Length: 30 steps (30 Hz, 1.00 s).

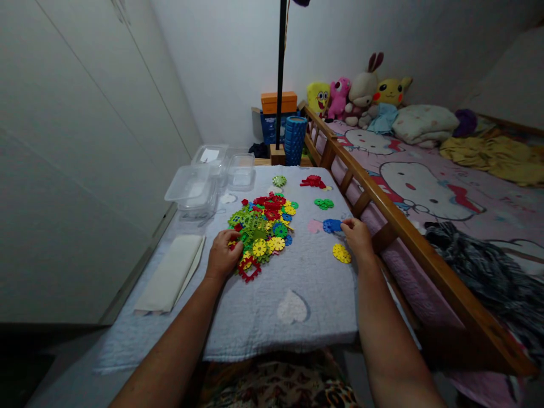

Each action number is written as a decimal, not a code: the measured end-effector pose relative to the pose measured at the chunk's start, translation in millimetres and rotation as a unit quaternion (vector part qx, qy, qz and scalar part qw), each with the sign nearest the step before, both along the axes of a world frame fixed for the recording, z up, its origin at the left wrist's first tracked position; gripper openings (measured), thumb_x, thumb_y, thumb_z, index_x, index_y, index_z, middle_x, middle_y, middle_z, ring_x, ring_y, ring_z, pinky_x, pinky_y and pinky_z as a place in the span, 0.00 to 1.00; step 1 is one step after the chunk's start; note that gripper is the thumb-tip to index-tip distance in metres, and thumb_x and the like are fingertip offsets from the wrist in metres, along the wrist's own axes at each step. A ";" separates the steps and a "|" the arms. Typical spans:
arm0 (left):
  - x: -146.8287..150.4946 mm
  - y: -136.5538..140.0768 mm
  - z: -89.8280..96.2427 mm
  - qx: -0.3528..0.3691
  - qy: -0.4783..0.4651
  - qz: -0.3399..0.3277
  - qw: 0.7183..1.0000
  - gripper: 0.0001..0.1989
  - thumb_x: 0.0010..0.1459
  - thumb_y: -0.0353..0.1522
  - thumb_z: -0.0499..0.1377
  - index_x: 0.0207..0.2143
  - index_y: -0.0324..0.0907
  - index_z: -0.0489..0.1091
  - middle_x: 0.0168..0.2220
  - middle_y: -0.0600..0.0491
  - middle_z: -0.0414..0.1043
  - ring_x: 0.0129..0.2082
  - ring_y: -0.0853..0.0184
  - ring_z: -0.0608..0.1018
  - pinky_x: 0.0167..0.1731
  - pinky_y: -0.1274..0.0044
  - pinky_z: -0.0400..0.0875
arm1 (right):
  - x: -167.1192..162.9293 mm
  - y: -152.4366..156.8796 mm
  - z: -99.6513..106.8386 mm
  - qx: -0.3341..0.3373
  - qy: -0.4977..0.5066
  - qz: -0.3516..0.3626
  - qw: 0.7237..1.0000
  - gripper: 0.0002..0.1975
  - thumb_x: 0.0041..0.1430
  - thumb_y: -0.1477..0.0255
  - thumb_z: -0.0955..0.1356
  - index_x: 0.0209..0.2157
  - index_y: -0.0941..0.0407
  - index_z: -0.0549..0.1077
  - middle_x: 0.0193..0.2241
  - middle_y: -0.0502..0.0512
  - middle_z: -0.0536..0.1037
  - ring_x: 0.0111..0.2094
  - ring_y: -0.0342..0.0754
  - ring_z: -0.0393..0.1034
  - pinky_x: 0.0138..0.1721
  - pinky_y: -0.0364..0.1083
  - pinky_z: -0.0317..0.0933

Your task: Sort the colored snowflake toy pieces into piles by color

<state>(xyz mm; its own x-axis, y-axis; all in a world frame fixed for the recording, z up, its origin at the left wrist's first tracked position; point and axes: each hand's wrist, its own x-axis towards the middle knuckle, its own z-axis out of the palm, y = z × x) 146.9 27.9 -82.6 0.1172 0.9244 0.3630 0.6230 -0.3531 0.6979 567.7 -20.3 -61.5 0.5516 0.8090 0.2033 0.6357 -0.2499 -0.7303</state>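
A mixed heap of plastic building pieces (260, 231) in green, red, yellow and blue lies mid-table. My left hand (224, 253) rests at the heap's left edge, fingers curled against pieces; what they grip, if anything, is hidden. On the right, my right hand (356, 232) pinches a blue piece at the blue pieces (331, 225). Beside these lie a pink piece (315, 226) and, nearer me, yellow notched discs (341, 253). Farther back are green pieces (323, 203), red pieces (313, 181) and a light green disc (279, 181).
Clear plastic boxes (193, 190) stand at the table's back left, with a folded cream sheet (172, 272) in front. A wooden bed rail (408, 226) runs along the right side. Behind the table are a black pole (280, 73) and a blue vase (294, 140).
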 end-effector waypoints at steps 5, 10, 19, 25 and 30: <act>-0.4 0.2 0.5 -0.004 0.000 0.000 1.000 0.07 0.54 0.34 0.57 0.37 0.45 0.71 0.44 0.48 0.74 0.49 0.58 0.76 0.56 0.65 0.69 | 9.7 11.7 -13.1 0.003 -0.013 -0.048 0.999 0.12 0.50 0.65 0.66 0.31 0.58 0.77 0.28 0.58 0.79 0.30 0.51 0.71 0.34 0.46 0.61; -0.5 -0.5 0.7 -0.004 0.001 0.001 1.000 0.07 0.54 0.34 0.57 0.37 0.45 0.71 0.45 0.48 0.75 0.49 0.58 0.76 0.56 0.65 0.69 | 8.2 16.7 -20.5 0.006 -0.033 -0.072 0.997 0.11 0.49 0.68 0.66 0.30 0.58 0.78 0.29 0.60 0.81 0.31 0.52 0.71 0.36 0.47 0.63; 0.0 -1.4 1.5 0.000 0.002 0.003 1.000 0.07 0.55 0.34 0.57 0.36 0.45 0.71 0.44 0.48 0.74 0.49 0.58 0.76 0.55 0.65 0.69 | 7.8 14.2 -18.6 -0.007 -0.039 -0.099 0.994 0.14 0.51 0.69 0.65 0.35 0.60 0.78 0.35 0.64 0.81 0.36 0.55 0.73 0.43 0.50 0.64; 0.0 -2.1 1.8 0.002 0.001 0.007 1.000 0.07 0.55 0.34 0.57 0.37 0.45 0.71 0.44 0.48 0.74 0.49 0.58 0.76 0.55 0.65 0.69 | -15.4 9.3 -3.9 0.056 -0.046 -0.070 0.995 0.14 0.54 0.68 0.64 0.36 0.59 0.77 0.37 0.62 0.80 0.38 0.53 0.72 0.45 0.50 0.64; 0.2 -2.6 2.5 0.002 -0.001 0.005 1.000 0.07 0.55 0.34 0.57 0.37 0.45 0.71 0.45 0.48 0.74 0.49 0.58 0.76 0.55 0.65 0.69 | -76.9 11.2 14.2 0.021 -0.022 0.149 0.988 0.10 0.57 0.70 0.64 0.34 0.57 0.77 0.34 0.57 0.80 0.36 0.49 0.72 0.41 0.47 0.63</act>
